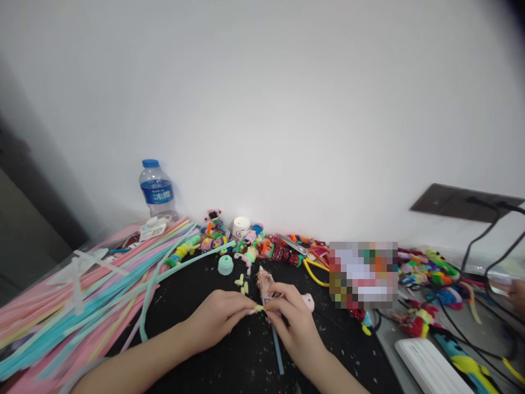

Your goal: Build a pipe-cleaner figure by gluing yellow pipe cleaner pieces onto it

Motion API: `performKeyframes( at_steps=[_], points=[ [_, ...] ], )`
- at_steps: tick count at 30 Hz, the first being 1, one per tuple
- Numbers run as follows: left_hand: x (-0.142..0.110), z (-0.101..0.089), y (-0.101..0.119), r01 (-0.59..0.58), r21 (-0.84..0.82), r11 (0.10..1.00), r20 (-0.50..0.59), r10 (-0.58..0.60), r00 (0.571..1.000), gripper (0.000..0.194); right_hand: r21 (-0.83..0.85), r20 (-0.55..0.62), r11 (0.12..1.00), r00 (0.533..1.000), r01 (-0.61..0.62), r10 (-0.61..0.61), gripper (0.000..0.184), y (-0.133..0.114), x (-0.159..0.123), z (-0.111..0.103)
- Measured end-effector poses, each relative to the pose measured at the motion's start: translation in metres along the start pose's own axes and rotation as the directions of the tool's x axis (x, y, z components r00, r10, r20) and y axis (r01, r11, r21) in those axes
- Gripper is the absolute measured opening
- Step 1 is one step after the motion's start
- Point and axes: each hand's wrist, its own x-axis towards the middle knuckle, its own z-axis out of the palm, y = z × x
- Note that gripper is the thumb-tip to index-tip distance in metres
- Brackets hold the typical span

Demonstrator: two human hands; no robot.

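Observation:
My left hand (223,317) and my right hand (293,317) meet above the black mat, fingertips pinched. Between them is a small pale yellow fuzzy piece (258,309), apparently chenille stem; its exact shape is too small to tell. Just behind my right hand lies a pale pink glue gun (308,302), partly covered by the fingers, its stained nozzle facing the wall. A translucent glue stick (278,350) extends toward me beneath my right hand. Several short pale yellow pieces (241,285) and a mint-green coiled piece (225,265) rest beyond my hands.
Bundles of pastel chenille stems (110,295) spread over the left side. Along the wall stand a water bottle (156,189), a white tub (241,225) and several colourful fuzzy figures. Scissors (293,244) lie behind. A white box-like device (430,364) and black cables (467,262) occupy the right.

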Motion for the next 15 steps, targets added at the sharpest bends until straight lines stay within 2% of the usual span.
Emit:
performKeyframes(
  at_steps=[15],
  points=[
    [0.0004, 0.0007, 0.0004, -0.016, 0.019, 1.000, 0.016, 0.016, 1.000, 0.022, -0.007, 0.002, 1.000, 1.000, -0.013, 0.013, 0.017, -0.0006, 0.0007, -0.0001]
  ],
)
